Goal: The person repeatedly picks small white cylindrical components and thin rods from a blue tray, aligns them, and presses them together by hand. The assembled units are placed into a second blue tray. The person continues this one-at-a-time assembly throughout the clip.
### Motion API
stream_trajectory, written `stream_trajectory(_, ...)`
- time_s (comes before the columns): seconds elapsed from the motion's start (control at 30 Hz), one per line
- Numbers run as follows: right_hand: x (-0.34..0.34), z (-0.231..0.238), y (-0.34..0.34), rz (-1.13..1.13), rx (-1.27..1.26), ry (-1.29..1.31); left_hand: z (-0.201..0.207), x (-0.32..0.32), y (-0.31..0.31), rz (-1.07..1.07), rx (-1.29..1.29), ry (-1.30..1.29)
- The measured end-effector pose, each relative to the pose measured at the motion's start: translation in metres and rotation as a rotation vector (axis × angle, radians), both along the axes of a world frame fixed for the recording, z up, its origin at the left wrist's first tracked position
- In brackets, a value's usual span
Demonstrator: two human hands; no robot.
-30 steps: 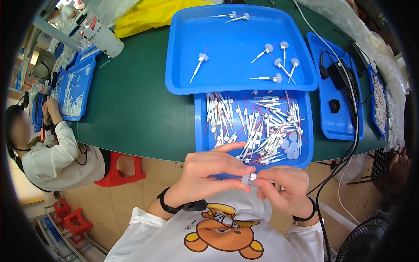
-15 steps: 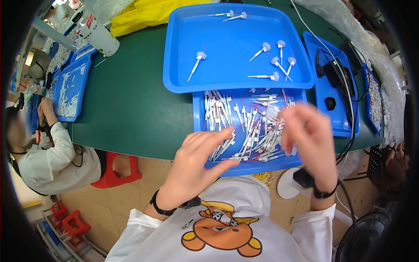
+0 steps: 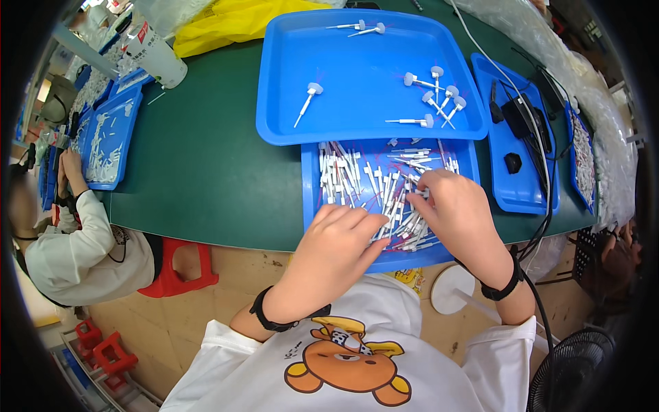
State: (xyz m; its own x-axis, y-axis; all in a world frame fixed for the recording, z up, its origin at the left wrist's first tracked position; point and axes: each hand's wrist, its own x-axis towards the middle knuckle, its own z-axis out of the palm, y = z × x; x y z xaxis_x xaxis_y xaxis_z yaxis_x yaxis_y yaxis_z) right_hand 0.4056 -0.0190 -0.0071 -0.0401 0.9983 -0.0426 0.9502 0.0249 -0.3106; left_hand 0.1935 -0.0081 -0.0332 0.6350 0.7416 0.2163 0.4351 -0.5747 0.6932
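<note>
A blue tray (image 3: 312, 237) in front of me holds a heap of thin white sticks (image 3: 340, 168) with small white blocks and fine red wires. My left hand (image 3: 336, 240) hovers over its near edge, thumb and forefinger apart, with nothing visible between them. Over the heap's right half, my right hand (image 3: 456, 216) bends down with thumb and fingertips pressed together among the sticks; whatever they grip is hidden. Beyond, a second blue tray (image 3: 357, 82) overlaps the first one's far end. Several sticks with round translucent caps (image 3: 314, 89) lie in it, mostly clustered at the right.
A blue tray with black devices and cables (image 3: 504, 189) stands at right, beside another tray of small parts (image 3: 582, 161). A white cup (image 3: 158, 58) and yellow plastic bag (image 3: 230, 24) lie at the far left. A co-worker's hands (image 3: 71, 172) are beside another tray.
My right hand has moved left and down into the heap, and its fingers have closed. The left hand shifted slightly right. One more capped stick lies in the far tray's right cluster.
</note>
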Motion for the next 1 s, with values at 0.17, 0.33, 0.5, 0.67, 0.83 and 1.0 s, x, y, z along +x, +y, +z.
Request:
stream_trajectory(0.17,-0.001,-0.012,0.010,0.013,0.028,0.023,-0.004,0.031,-0.007,-0.081,0.078,-0.043)
stream_trajectory(0.33,0.007,-0.005,0.012,-0.003,0.149,0.189,-0.009,0.055,-0.009,-0.132,0.142,0.015)
stream_trajectory(0.5,0.005,0.038,-0.028,-0.246,0.374,0.486,-0.020,0.078,-0.007,-0.096,0.101,-0.048)
stream_trajectory(0.67,0.006,0.050,-0.079,-0.407,0.308,0.411,-0.025,0.085,-0.011,-0.102,0.095,0.014)
stream_trajectory(0.83,0.011,0.037,-0.092,-0.354,0.258,0.371,-0.021,0.086,-0.011,-0.123,0.107,0.035)
stream_trajectory(1.0,0.011,0.032,-0.098,-0.262,0.247,0.383,0.006,0.060,-0.008,-0.091,-0.332,-0.258)
